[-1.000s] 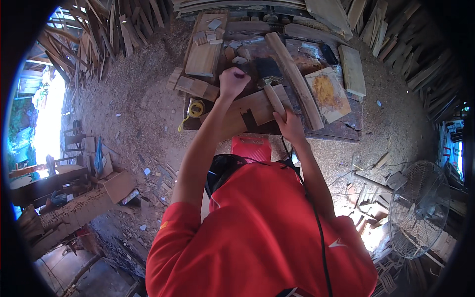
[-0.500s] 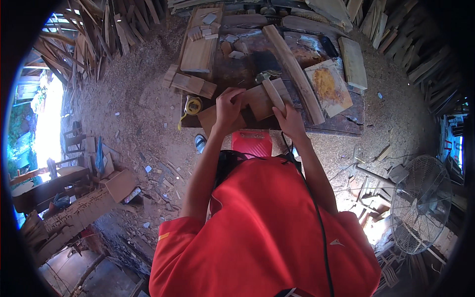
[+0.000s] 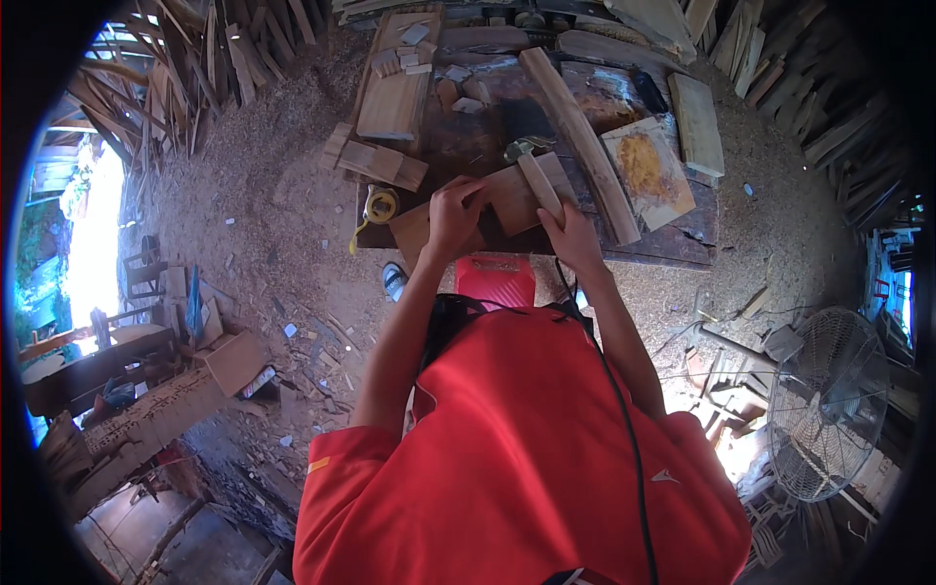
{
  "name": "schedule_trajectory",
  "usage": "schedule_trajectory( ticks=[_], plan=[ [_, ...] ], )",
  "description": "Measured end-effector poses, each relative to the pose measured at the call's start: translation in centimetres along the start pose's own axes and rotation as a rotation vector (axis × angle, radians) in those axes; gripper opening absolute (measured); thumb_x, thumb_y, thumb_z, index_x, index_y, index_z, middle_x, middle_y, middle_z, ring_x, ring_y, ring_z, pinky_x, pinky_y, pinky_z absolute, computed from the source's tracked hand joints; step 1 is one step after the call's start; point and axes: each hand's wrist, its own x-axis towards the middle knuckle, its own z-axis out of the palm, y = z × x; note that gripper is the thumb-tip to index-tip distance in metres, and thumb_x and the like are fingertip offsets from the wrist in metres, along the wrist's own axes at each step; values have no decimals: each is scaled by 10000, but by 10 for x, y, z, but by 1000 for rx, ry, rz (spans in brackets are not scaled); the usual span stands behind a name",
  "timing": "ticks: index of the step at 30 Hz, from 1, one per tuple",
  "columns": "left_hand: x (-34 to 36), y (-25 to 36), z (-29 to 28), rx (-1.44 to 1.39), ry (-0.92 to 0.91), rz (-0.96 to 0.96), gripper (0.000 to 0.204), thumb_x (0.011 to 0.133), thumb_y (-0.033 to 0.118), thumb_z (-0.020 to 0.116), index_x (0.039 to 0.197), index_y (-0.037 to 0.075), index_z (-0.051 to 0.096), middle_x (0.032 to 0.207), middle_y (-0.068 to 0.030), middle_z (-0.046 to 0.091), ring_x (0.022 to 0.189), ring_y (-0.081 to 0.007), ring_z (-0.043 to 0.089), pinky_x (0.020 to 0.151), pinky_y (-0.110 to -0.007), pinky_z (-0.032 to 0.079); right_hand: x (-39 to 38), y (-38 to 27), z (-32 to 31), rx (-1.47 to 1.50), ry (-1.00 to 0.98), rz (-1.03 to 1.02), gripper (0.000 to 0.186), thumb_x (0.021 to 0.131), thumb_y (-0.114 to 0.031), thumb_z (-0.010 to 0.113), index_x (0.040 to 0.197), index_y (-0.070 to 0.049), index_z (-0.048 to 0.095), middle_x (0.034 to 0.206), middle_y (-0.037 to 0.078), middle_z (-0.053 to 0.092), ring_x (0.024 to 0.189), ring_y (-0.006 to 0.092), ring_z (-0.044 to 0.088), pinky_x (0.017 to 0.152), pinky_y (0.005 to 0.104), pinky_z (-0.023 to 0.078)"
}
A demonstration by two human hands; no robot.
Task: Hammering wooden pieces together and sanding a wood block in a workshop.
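Note:
My right hand [image 3: 573, 239] is closed around the wooden handle of a hammer [image 3: 539, 183]. The hammer's metal head points away from me, above a short wooden board [image 3: 517, 203] on the worktable. To the left, my left hand [image 3: 451, 216] hovers by that board's left end with thumb and fingers drawn together. Whatever sits in that pinch, if anything, is too small to make out. Under the left hand lies another flat wood piece [image 3: 410, 230], partly covered by it. Beside it, at the table's near left corner, rests a yellow tape measure [image 3: 381, 205].
The dark worktable [image 3: 673, 249] carries a long wooden bar [image 3: 585, 146], a stained square board [image 3: 647, 171] and several small blocks [image 3: 395, 64] on a plank. A red plastic stool [image 3: 495, 281] stands at its near edge. A large fan [image 3: 829, 405] is at right.
My left hand has shifted very slightly and its fingers have moved a little. The right hand and the hammer stay almost where they were.

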Motion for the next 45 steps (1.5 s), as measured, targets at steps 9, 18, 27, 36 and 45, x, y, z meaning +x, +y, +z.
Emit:
schedule_trajectory(
  ticks=[9,18,27,36,45],
  plan=[
    [-4,0,5,109,37,90,175,913,77,790,1079,54,839,1069,-125,787,887,-332,783,801,-398,618,1,1,1,-29,-13,20,501,1034,-493,700,1132,-4,652,965,324,732,975,565,707,823,618,551],
    [-5,3,3,131,44,12,826,881,115,803,1649,129,501,990,-87,810,884,-323,792,821,-444,627,-10,-9,-16,18,-48,-37,475,1044,-481,699,1128,-15,665,922,308,729,946,539,719,779,598,553],
    [-5,-2,3,100,33,-32,981,858,127,815,1718,90,345,1000,-86,826,875,-310,804,827,-438,638,-32,-25,-38,-130,-66,-269,429,1036,-449,724,1058,-25,664,871,268,733,846,513,729,705,580,551],
    [-2,-1,4,126,55,23,991,827,104,849,1701,67,386,964,-99,824,793,-251,805,765,-390,631,-38,-25,-37,-120,-157,-237,433,1050,-445,693,1128,-21,653,901,277,738,883,534,719,734,600,558],
    [-5,3,-2,20,-7,-101,910,824,131,851,1644,34,468,1048,-145,810,920,-327,793,860,-435,624,-38,-30,-37,-141,-142,-239,426,1056,-431,701,1092,-8,658,866,284,730,849,527,721,703,579,556]
  ],
)
